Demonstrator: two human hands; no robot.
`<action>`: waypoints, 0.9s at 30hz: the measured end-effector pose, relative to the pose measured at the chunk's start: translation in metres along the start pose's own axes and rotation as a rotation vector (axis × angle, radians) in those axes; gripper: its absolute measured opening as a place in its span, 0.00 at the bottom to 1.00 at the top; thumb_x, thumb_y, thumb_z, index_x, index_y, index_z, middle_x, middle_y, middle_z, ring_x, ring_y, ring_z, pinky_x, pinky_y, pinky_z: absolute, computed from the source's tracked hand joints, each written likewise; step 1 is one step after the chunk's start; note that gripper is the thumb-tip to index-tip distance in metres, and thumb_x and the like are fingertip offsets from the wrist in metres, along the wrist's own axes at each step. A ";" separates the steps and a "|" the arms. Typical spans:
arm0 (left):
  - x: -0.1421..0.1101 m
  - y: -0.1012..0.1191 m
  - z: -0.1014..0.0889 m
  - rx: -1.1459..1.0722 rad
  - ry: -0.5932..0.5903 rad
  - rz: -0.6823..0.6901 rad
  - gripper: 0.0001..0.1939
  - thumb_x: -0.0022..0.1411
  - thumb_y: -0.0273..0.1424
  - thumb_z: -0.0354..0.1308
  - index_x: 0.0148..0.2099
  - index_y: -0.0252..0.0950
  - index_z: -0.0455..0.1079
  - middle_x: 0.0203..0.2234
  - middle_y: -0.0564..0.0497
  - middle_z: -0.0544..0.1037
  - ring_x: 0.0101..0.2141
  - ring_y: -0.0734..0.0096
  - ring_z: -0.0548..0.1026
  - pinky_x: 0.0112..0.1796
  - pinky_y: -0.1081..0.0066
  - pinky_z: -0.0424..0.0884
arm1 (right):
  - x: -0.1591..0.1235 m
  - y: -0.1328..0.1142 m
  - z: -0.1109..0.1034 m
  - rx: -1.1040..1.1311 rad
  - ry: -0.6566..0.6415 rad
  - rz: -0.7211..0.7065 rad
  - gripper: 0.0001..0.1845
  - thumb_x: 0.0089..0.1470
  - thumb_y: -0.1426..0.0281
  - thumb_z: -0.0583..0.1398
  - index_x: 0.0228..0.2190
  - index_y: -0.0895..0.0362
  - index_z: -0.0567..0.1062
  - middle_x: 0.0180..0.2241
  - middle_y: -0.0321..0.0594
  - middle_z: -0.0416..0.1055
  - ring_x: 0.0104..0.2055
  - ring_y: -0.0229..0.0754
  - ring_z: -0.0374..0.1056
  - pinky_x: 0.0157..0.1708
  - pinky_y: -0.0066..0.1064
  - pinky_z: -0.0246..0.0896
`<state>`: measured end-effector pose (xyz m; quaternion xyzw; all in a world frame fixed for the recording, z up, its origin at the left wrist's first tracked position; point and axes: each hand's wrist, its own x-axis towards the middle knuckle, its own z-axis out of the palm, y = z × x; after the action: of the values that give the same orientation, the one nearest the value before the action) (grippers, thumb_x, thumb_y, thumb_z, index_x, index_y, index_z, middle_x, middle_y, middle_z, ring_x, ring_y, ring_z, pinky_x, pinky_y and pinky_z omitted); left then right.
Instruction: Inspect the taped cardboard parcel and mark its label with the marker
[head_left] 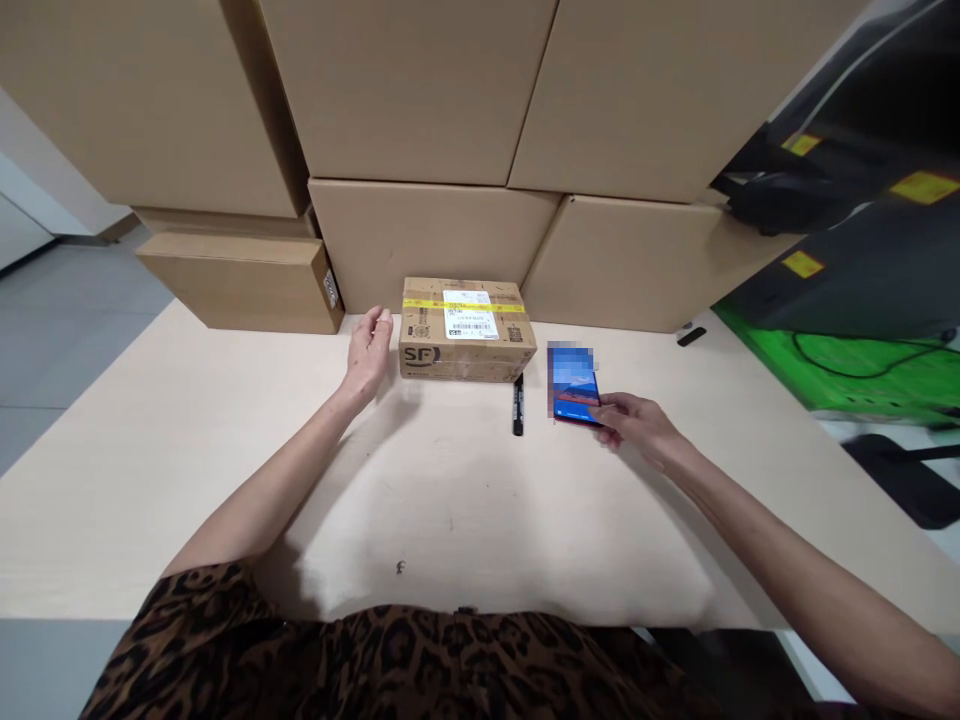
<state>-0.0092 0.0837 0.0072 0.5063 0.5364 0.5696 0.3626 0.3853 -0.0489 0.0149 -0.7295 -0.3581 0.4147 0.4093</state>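
Observation:
A small cardboard parcel point(466, 328) with yellow tape and a white shipping label sits on the pale table point(187, 450), close to the stacked boxes. My left hand point(369, 352) rests beside the parcel's left end, fingers loosely together and slightly curled, touching or almost touching it, holding nothing. My right hand point(634, 425) grips the lower edge of a phone point(573, 384) with a lit blue screen, held just above the table to the right of the parcel. A black marker pen point(517, 404) lies on the table between parcel and phone.
Large cardboard boxes point(420, 130) are stacked along the table's far side, with a flatter one point(244, 280) at the left. Black machinery with yellow labels point(862, 230) and a green surface point(825, 370) stand at the right. A small black object point(691, 337) lies near the far right edge.

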 end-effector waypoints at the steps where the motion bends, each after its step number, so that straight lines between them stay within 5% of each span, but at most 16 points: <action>1: 0.002 -0.001 0.001 -0.001 -0.016 0.000 0.26 0.66 0.55 0.62 0.52 0.39 0.76 0.51 0.37 0.79 0.54 0.48 0.76 0.49 0.54 0.77 | 0.000 -0.002 -0.002 -0.028 0.008 -0.016 0.07 0.42 0.78 0.71 0.26 0.57 0.80 0.13 0.35 0.70 0.13 0.38 0.63 0.13 0.28 0.57; 6: 0.007 0.005 0.008 -0.019 -0.150 -0.054 0.32 0.62 0.64 0.61 0.41 0.37 0.78 0.43 0.35 0.84 0.54 0.40 0.77 0.49 0.51 0.77 | 0.009 -0.020 0.010 -0.044 0.054 -0.164 0.08 0.42 0.69 0.75 0.26 0.55 0.82 0.22 0.34 0.76 0.23 0.37 0.67 0.23 0.28 0.62; 9: 0.002 0.014 0.015 -0.022 -0.260 -0.167 0.39 0.58 0.69 0.60 0.41 0.34 0.80 0.42 0.36 0.86 0.53 0.42 0.80 0.50 0.52 0.77 | 0.016 -0.034 0.044 0.037 -0.011 -0.230 0.24 0.47 0.50 0.72 0.40 0.53 0.84 0.41 0.42 0.84 0.40 0.47 0.78 0.38 0.37 0.76; 13: -0.010 0.026 0.017 -0.136 -0.324 -0.232 0.40 0.54 0.66 0.65 0.48 0.34 0.79 0.48 0.38 0.87 0.56 0.44 0.80 0.57 0.52 0.75 | 0.015 -0.052 0.096 0.133 -0.165 -0.329 0.40 0.46 0.37 0.68 0.53 0.50 0.81 0.56 0.44 0.82 0.57 0.54 0.77 0.58 0.48 0.74; 16: -0.021 0.030 0.006 -0.238 -0.290 -0.182 0.39 0.55 0.58 0.70 0.59 0.37 0.73 0.60 0.41 0.81 0.65 0.47 0.74 0.64 0.54 0.70 | 0.004 -0.059 0.118 0.255 -0.305 -0.501 0.37 0.55 0.40 0.66 0.60 0.46 0.76 0.62 0.41 0.79 0.67 0.54 0.71 0.70 0.51 0.63; 21: -0.035 0.031 -0.021 -0.406 -0.274 -0.158 0.46 0.52 0.50 0.75 0.68 0.50 0.58 0.69 0.46 0.71 0.64 0.46 0.74 0.60 0.47 0.74 | -0.009 -0.065 0.127 0.362 -0.269 -0.649 0.34 0.55 0.45 0.69 0.59 0.43 0.74 0.64 0.41 0.76 0.68 0.56 0.70 0.71 0.55 0.63; 27: -0.047 0.028 -0.035 -0.464 -0.248 0.034 0.41 0.54 0.45 0.76 0.66 0.51 0.64 0.65 0.47 0.72 0.65 0.48 0.72 0.64 0.53 0.72 | -0.012 -0.089 0.130 0.532 -0.458 -0.509 0.43 0.44 0.52 0.76 0.58 0.43 0.69 0.67 0.41 0.72 0.70 0.58 0.68 0.72 0.56 0.63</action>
<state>-0.0293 0.0261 0.0288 0.4845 0.3340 0.6169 0.5226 0.2477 0.0163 0.0570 -0.3762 -0.4890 0.5294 0.5823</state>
